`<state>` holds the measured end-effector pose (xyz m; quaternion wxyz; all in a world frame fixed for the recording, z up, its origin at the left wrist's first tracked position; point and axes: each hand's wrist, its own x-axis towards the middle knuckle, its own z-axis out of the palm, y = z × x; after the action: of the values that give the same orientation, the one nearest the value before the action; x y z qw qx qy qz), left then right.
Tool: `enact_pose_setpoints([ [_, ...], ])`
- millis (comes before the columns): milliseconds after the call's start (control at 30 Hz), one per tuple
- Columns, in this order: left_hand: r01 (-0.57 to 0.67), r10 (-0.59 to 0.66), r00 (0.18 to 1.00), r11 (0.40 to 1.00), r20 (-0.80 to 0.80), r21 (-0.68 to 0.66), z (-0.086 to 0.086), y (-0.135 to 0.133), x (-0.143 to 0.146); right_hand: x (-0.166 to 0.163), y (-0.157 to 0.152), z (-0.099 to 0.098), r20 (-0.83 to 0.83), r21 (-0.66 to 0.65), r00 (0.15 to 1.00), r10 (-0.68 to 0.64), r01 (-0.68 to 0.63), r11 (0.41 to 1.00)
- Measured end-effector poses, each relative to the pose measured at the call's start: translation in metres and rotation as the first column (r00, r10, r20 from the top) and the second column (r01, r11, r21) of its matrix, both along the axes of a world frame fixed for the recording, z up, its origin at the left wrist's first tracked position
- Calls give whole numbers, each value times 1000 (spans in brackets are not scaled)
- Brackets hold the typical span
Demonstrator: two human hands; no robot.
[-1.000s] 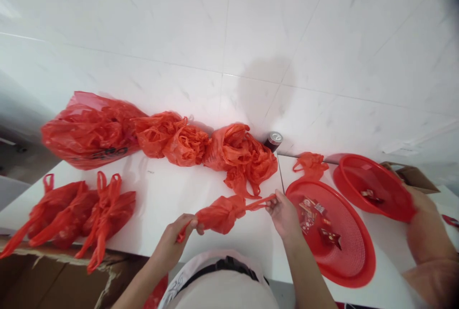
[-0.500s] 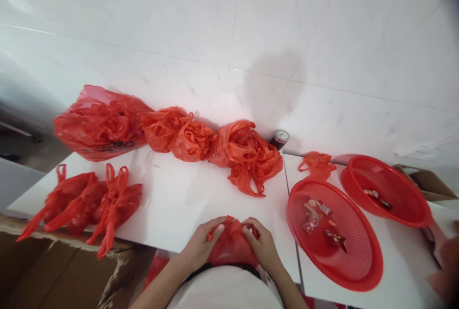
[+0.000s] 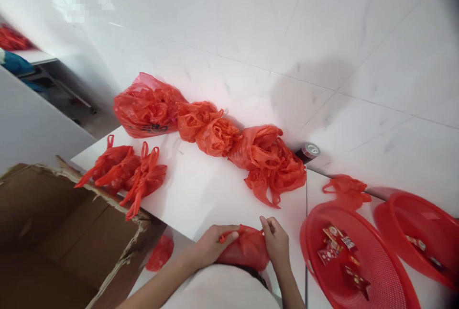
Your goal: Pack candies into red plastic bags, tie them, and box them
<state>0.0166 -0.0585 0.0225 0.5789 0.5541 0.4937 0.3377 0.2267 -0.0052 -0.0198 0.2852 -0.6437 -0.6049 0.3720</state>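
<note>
Both my hands grip a small filled red plastic bag at the near edge of the white table, close to my body. My left hand pinches the bag's left handle, fingers closed. My right hand pinches its right handle, fingers pressed together. To the right lies a round red mesh basket with several small red packets in it.
Tied red bags lie at the table's left end. A row of loose red bags runs along the white tiled wall, ending by a dark can. A second red basket is at far right. An open cardboard box stands lower left.
The bag's handles were stretched out wide between my hands a second ago; now both hands are drawn together on the bag near my body. The view swung left. The other person's arm at right is gone.
</note>
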Motion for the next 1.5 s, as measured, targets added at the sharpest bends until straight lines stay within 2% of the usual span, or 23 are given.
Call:
enact_pose_setpoints([
  [233, -50, 64, 993, 990, 99, -134, -10, -8, -4, -2, 6, 4, 25, 64, 999, -28, 26, 998],
  [333, -96, 130, 980, 973, 153, -211, -15, -11, -6, 0, 6, 3, 40, 93, 999, -33, 29, 995],
  [433, -171, 262, 932, 927, 250, -335, -21, -15, -7, 2, 4, 1, 38, 126, 996, -82, 77, 989],
  [567, -214, 419, 826, 852, 378, -477, -32, -19, -8, 4, 8, 2, 14, 147, 992, -128, 124, 981],
  [733, -225, 483, 732, 837, 480, -499, -31, -15, -21, -6, 26, 11, -20, 169, 996, -84, 86, 982],
  [833, -329, 538, 736, 815, 411, -478, -27, -14, -38, -20, 38, 13, -23, 197, 1000, -16, 20, 980],
  [933, -464, 618, 706, 772, 345, -435, -30, -15, -61, -45, 50, 8, -7, 209, 992, 129, -125, 970],
  [1033, -605, 708, 637, 704, 305, -372, -37, -16, -83, -81, 63, 5, 38, 195, 964, 264, -266, 944],
  [1133, -733, 795, 543, 606, 272, -309, -44, -15, -104, -119, 73, 11, 64, 197, 927, 368, -374, 906],
  [1200, -811, 853, 469, 519, 230, -271, -50, -16, -119, -139, 77, 18, 6, 199, 908, 419, -412, 889],
  [1267, -885, 913, 379, 405, 153, -229, -59, -20, -135, -150, 80, 21, -100, 164, 888, 448, -430, 888],
  [1333, -942, 959, 280, 282, 34, -181, -71, -30, -149, -148, 81, 16, -188, 94, 871, 454, -444, 891],
  [1400, -974, 975, 199, 187, -96, -129, -86, -44, -155, -135, 77, 1, -210, 7, 871, 444, -453, 892],
  [1467, -982, 964, 181, 166, -195, -91, -99, -58, -150, -111, 68, -20, -206, -90, 883, 422, -447, 890],
  [1500, -979, 952, 204, 190, -228, -79, -104, -63, -143, -96, 62, -31, -203, -139, 891, 406, -437, 889],
])
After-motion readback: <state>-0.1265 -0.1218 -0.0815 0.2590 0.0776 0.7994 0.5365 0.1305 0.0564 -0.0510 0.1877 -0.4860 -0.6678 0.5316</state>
